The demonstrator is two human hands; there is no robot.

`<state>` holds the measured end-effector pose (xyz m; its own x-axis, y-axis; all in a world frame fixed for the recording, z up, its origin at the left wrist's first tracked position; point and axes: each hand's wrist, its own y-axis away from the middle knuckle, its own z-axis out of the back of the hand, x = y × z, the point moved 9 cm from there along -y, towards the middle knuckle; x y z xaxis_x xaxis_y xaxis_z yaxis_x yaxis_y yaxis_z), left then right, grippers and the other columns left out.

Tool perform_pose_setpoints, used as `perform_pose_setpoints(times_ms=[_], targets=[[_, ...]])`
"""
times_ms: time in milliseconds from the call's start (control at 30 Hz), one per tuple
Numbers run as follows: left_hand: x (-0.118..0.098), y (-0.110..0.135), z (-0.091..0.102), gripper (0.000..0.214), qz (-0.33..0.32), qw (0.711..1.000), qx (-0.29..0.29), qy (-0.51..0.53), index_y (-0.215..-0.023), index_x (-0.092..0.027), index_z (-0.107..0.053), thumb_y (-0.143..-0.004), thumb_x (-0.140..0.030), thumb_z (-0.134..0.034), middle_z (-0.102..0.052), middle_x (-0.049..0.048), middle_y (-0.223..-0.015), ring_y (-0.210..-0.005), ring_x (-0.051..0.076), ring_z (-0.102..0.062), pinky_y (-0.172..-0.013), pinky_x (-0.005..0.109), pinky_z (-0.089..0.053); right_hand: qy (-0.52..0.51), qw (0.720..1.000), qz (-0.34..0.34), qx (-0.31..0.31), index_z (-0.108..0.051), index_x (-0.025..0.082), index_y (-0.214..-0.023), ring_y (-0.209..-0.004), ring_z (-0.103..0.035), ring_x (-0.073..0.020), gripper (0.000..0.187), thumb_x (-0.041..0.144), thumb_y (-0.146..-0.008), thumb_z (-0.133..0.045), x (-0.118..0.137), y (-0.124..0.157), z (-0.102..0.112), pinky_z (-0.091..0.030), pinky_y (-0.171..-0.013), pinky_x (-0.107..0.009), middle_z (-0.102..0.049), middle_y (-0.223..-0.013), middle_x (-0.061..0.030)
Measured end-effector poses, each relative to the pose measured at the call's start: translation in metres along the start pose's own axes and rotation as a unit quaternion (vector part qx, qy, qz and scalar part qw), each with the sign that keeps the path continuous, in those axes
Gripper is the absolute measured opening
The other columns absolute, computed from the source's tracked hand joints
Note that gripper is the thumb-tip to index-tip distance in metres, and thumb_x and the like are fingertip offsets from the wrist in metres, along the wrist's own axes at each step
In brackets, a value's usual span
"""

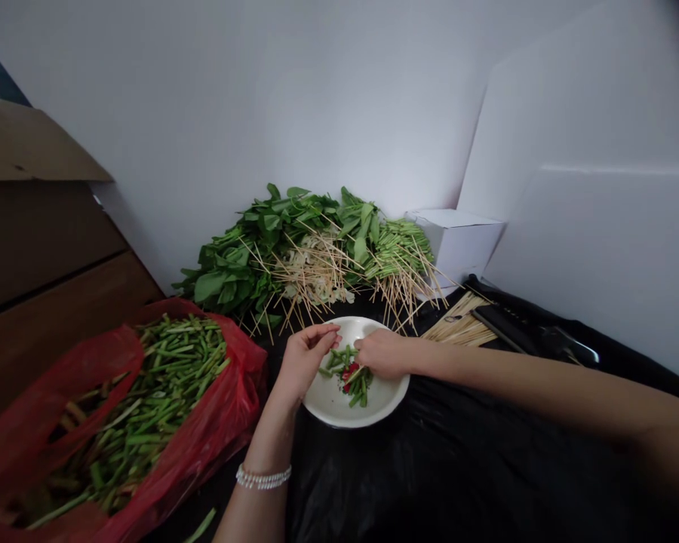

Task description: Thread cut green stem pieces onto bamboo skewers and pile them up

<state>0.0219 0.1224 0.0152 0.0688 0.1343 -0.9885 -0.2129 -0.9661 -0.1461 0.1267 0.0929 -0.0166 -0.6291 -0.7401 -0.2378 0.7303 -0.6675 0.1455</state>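
Observation:
A white enamel bowl [322, 403] with a red flower pattern stands in front of me on black plastic. Short cut green stem pieces [360, 392] lie in it. Over the bowl's left rim is my left hand [305, 360], thumb and forefinger brought together in a pinch; anything between them is too small to make out. My right hand [383, 354] reaches into the bowl from the right, its fingers curled down beside the stem pieces. Its fingertips are hidden, so I cannot see what they hold.
At left, a red plastic bag [243, 377] holds many cut stems [164, 392]. Behind the bowl lie leafy greens [226, 268] and skewered bundles [399, 253]. Loose bamboo skewers [458, 324], a dark long object [503, 328] and a white box [467, 245] are at right.

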Motion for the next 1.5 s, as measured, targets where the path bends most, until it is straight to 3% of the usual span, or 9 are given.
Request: perform_pose_setpoints(times_ms=[133, 300, 500, 700, 867, 1100, 1300, 1400, 1500], targets=[[0.000, 0.000, -0.001, 0.032, -0.004, 1.000, 0.005, 0.001, -0.088, -0.015, -0.076, -0.065, -0.036, -0.079, -0.074, 0.0059, -0.074, -0.071, 0.017, -0.066, -0.068, 0.027, -0.050, 0.000, 1.000, 0.000, -0.012, -0.069, 0.015, -0.099, -0.073, -0.065, -0.0217, 0.023, 0.021, -0.081, -0.056, 0.001, -0.003, -0.005, -0.044, -0.063, -0.031, -0.066, -0.103, -0.0151], [0.004, -0.003, 0.002, 0.034, 0.002, 1.000, -0.004, 0.013, -0.088, -0.014, -0.076, -0.063, -0.036, -0.081, -0.074, 0.0059, -0.074, -0.070, 0.016, -0.066, -0.068, 0.027, -0.050, -0.004, 0.999, -0.028, -0.026, -0.068, 0.014, -0.094, -0.073, -0.066, -0.0219, 0.020, 0.018, -0.081, -0.054, -0.008, -0.004, 0.000, -0.044, -0.063, -0.030, -0.067, -0.096, -0.0130], [0.006, -0.002, 0.017, 0.041, 0.014, 0.996, -0.077, 0.042, -0.095, -0.014, -0.074, -0.064, -0.040, -0.080, -0.075, 0.0070, -0.080, -0.069, 0.015, -0.065, -0.065, 0.024, -0.049, -0.034, 0.992, -0.093, -0.079, -0.063, 0.015, -0.098, -0.076, -0.065, -0.0211, 0.019, 0.018, -0.084, -0.051, -0.033, 0.011, 0.040, -0.040, -0.061, -0.027, -0.068, -0.091, -0.0111], [0.014, 0.002, -0.001, 0.038, 0.079, 0.989, -0.012, 0.124, -0.092, -0.015, -0.075, -0.058, -0.025, -0.086, -0.075, 0.0033, -0.078, -0.065, 0.010, -0.064, -0.064, 0.020, -0.050, -0.152, 0.965, -0.113, -0.183, -0.054, 0.020, -0.109, -0.078, -0.061, -0.0155, 0.021, 0.020, -0.088, -0.049, -0.039, 0.024, 0.079, -0.035, -0.063, -0.023, -0.068, -0.090, -0.0031], [0.020, 0.003, -0.003, 0.043, 0.115, 0.971, -0.012, 0.209, -0.096, -0.016, -0.073, -0.056, -0.012, -0.087, -0.075, 0.0034, -0.081, -0.066, 0.008, -0.066, -0.060, 0.015, -0.051, -0.240, 0.926, -0.119, -0.267, -0.049, 0.021, -0.102, -0.074, -0.057, -0.0132, 0.014, 0.020, -0.089, -0.047, -0.037, 0.029, 0.092, -0.034, -0.065, -0.023, -0.065, -0.086, 0.0000], [0.020, 0.006, -0.009, 0.024, 0.119, 0.967, 0.007, 0.225, -0.078, -0.014, -0.074, -0.058, -0.014, -0.087, -0.073, 0.0002, -0.071, -0.063, 0.006, -0.064, -0.058, 0.012, -0.050, -0.243, 0.930, -0.116, -0.249, -0.048, 0.023, -0.102, -0.077, -0.060, -0.0145, 0.011, 0.026, -0.092, -0.049, -0.024, 0.027, 0.093, -0.034, -0.064, -0.024, -0.066, -0.088, 0.0002], [0.021, 0.006, -0.008, 0.019, 0.144, 0.950, 0.006, 0.278, -0.085, -0.014, -0.074, -0.067, -0.013, -0.081, -0.073, 0.0015, -0.075, -0.061, 0.007, -0.065, -0.060, 0.015, -0.055, -0.137, 0.944, -0.218, -0.204, -0.044, 0.020, -0.112, -0.075, -0.064, -0.0228, 0.048, 0.063, -0.094, -0.034, -0.032, 0.043, 0.090, -0.032, -0.060, -0.028, -0.069, -0.090, -0.0076], [0.018, 0.006, -0.012, 0.022, 0.149, 0.945, 0.018, 0.289, -0.095, -0.011, -0.074, -0.073, -0.011, -0.077, -0.071, 0.0025, -0.073, -0.057, 0.006, -0.063, -0.055, 0.013, -0.053, -0.111, 0.951, -0.220, -0.187, -0.046, 0.020, -0.108, -0.072, -0.064, -0.0197, 0.037, 0.050, -0.101, -0.024, -0.028, 0.048, 0.086, -0.030, -0.058, -0.027, -0.069, -0.087, -0.0051], [0.018, 0.007, -0.014, 0.020, 0.156, 0.940, 0.020, 0.301, -0.097, -0.010, -0.073, -0.077, -0.009, -0.074, -0.071, 0.0032, -0.074, -0.057, 0.006, -0.062, -0.054, 0.013, -0.053, -0.090, 0.952, -0.210, -0.206, -0.050, 0.020, -0.101, -0.072, -0.061, -0.0161, 0.024, 0.031, -0.102, -0.029, -0.024, 0.052, 0.087, -0.028, -0.058, -0.027, -0.067, -0.085, -0.0027]])
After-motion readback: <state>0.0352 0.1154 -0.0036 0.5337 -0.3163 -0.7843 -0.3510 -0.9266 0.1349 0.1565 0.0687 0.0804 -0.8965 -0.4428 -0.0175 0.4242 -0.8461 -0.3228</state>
